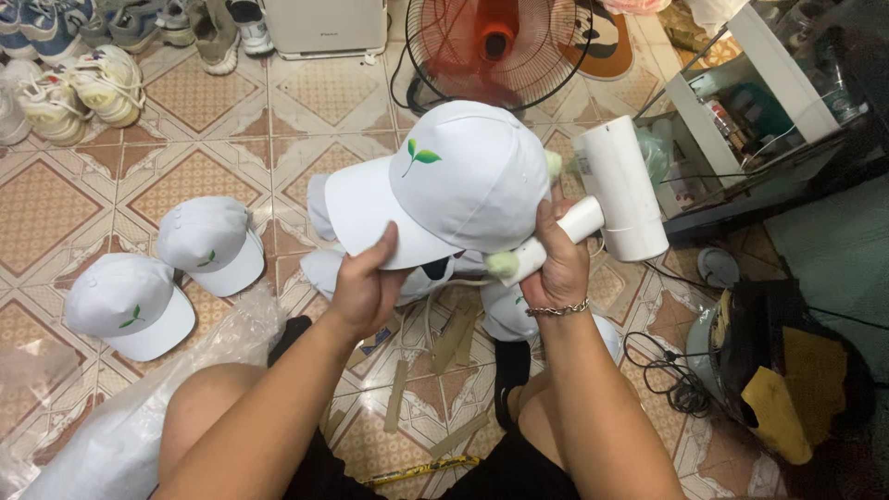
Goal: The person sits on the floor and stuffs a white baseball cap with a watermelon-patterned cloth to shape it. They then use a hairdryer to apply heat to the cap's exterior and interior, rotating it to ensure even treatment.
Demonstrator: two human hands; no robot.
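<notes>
White cap [468,176] pinched at brim by left hand [363,289] fingers; right hand [558,259] just beside crown, wrapped around white steamer [616,190] handle.

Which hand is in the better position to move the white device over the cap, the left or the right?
The right hand, probably: it already grips the handle of the white device beside the cap's crown. The left hand is busy pinching the brim of the cap and holds it up.
</notes>
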